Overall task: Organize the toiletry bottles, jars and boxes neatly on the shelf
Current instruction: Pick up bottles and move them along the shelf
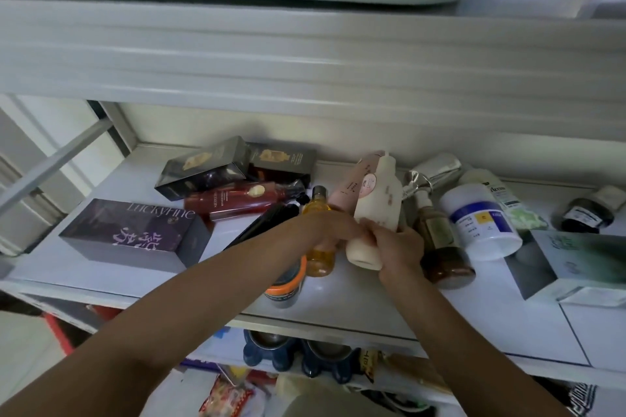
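On the white shelf (338, 298) lie mixed toiletries. My right hand (399, 247) grips the lower part of a cream bottle (379, 196), which is tilted with its cap toward the back. Beside it, my left hand (325, 227) holds the lower end of a pink tube (352, 184) that leans against the cream bottle. A yellow bottle (318, 205) lies under my left hand, partly hidden. To the right lie a brown bottle (437, 240) and a white jar with a blue label (481, 223).
On the left are a purple box (135, 234), two dark boxes (203, 169), a red bottle (237, 200) and an orange-lidded jar (284, 289). Toward the right lie a silver tube (437, 169), a white bottle (498, 196), a dark bottle (589, 213) and a pale green box (576, 264). Another shelf hangs low overhead.
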